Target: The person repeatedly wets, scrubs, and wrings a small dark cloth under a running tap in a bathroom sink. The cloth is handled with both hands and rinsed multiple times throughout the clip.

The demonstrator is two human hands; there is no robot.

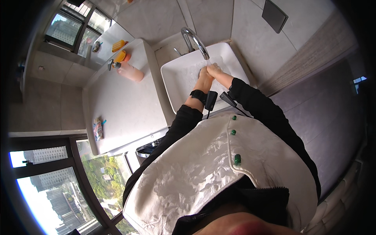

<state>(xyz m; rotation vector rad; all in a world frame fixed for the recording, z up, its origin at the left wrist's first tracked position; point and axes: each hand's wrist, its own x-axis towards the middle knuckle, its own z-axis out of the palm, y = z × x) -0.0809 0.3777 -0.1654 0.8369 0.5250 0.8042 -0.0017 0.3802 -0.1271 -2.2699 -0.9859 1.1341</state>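
Note:
Water runs from the chrome gooseneck faucet (199,44) onto my two hands over the white rectangular sink (170,83). My left hand (206,72) and my right hand (214,69) are pressed together just below the spout. The fingers overlap and are partly hidden, so whether they hold anything cannot be seen. Both black sleeves are pushed back from the wrists. A black strap with a small black device (211,100) sits on my left forearm, and another black device (228,99) hangs by the right cuff.
On the pale counter (126,108) to the left stand a pink pump bottle (130,72) and an orange-yellow item (119,56). A small colourful packet (98,129) lies near the counter's outer edge. A mirror (108,36) backs the counter; windows (58,194) are at lower left.

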